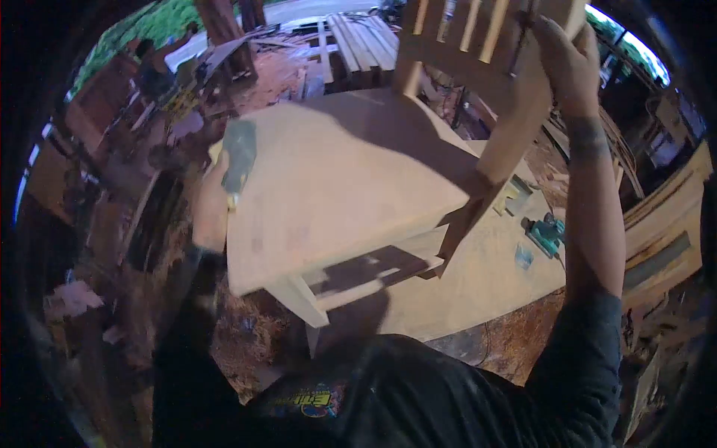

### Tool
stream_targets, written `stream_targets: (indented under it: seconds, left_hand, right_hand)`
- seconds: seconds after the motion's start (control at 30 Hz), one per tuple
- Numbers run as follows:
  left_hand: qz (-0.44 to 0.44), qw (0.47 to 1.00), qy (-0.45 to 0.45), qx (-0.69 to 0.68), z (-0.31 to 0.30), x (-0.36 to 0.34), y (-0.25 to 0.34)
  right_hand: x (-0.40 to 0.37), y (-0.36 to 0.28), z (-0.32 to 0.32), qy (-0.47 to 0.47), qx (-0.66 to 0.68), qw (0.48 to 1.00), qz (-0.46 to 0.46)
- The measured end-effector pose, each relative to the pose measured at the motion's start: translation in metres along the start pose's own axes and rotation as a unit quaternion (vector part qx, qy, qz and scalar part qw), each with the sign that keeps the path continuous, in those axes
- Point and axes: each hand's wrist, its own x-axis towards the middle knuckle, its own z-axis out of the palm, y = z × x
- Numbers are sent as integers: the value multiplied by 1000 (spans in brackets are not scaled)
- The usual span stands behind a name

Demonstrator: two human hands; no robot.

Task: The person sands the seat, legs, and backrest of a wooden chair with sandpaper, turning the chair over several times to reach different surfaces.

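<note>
A pale wooden chair point(336, 175) stands on a light board, its seat facing me and its slatted backrest to the upper right. My left hand point(212, 205) is at the seat's left edge, slightly blurred. In it is a grey-green sheet that looks like sandpaper point(240, 149), lying against the seat's edge. At the upper right, my right hand point(569, 63) is closed around the top of the backrest, fingers partly hidden behind the wood.
Under the chair lies the light board point(455, 291), with a green power sander point(547, 235) on its right side. Stacked planks point(362, 41) are at the back, and more boards point(661, 239) lean at the right. Sawdust and offcuts cover the floor. Another person point(153, 71) is at the far left.
</note>
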Motion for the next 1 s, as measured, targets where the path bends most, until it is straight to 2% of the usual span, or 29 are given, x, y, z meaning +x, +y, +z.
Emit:
stream_targets:
  seconds: [0.07, 0.17, 0.27, 0.3, 0.37, 0.4, 0.43, 0.47, 0.5, 0.53, 0.57, 0.63, 0.7, 0.77, 0.8, 0.83, 0.87, 0.9, 0.93, 0.97, 1.0]
  left_hand:
    - [-21, 998, 22, -50, -9, -11, -13]
    - [44, 998, 35, -33, -15, -26, -37]
    - [107, 992, 65, -21, -23, -47, -56]
    - [109, 993, 46, -14, -20, -59, -57]
    - [113, 994, -2, -4, 1, -83, -54]
    - [102, 995, 11, -18, 7, -92, -58]
    - [75, 997, 3, -24, 14, -101, -65]
    - [62, 998, 13, -32, 17, -111, -71]
    - [41, 999, 9, -15, 17, -116, -81]
    - [61, 998, -7, 26, 16, -119, -91]
    - [84, 994, -22, 68, 12, -119, -96]
    - [120, 980, -61, 144, 2, -119, -101]
    - [151, 960, -102, 215, -6, -113, -93]
    - [74, 993, -76, 60, 13, -121, -74]
    - [34, 998, -56, -20, 16, -123, -75]
    - [83, 994, -44, 48, 6, -123, -72]
    - [132, 984, -29, 115, -19, -122, -69]
    - [182, 967, 0, 180, -32, -134, -67]
    - [227, 942, 36, 244, -45, -146, -64]
    - [268, 909, 84, 308, -52, -166, -62]
    - [252, 925, 72, 276, -43, -183, -54]
  right_hand:
    - [-3, -24, 19, -5, 46, 999, 29]
    - [-2, -21, 24, 1, -66, 993, -97]
    - [-10, -24, 17, -30, 3, 999, -32]
    - [-8, -16, 13, -42, 110, 992, -45]
    - [-12, -8, 5, -33, 121, 991, -54]
    - [-15, -5, -4, -23, 123, 991, -58]
    - [-28, -12, -21, -40, 51, 996, -63]
    - [-34, -14, -36, -33, 28, 998, 47]
    - [-32, 6, -59, -59, -3, 994, 89]
    - [-31, 26, -83, -87, -35, 987, 129]
    - [-21, 68, -113, -152, -77, 980, 103]
    - [-62, -16, -100, -154, -81, 962, 210]
    - [-111, -70, -77, -106, -194, 958, 184]
    - [-140, -121, -85, -161, -305, 912, 220]
    - [-163, -114, -100, -172, -297, 923, 176]
    - [-187, -108, -115, -183, -288, 931, 132]
    - [-232, -57, -124, -89, -265, 957, -72]
    - [-275, -67, -121, -76, -61, 991, 91]
    - [-324, -62, -126, -83, -88, 973, 196]
    - [-373, -59, -114, -50, 38, 961, 270]
    - [-420, -51, -110, -64, 62, 925, 369]
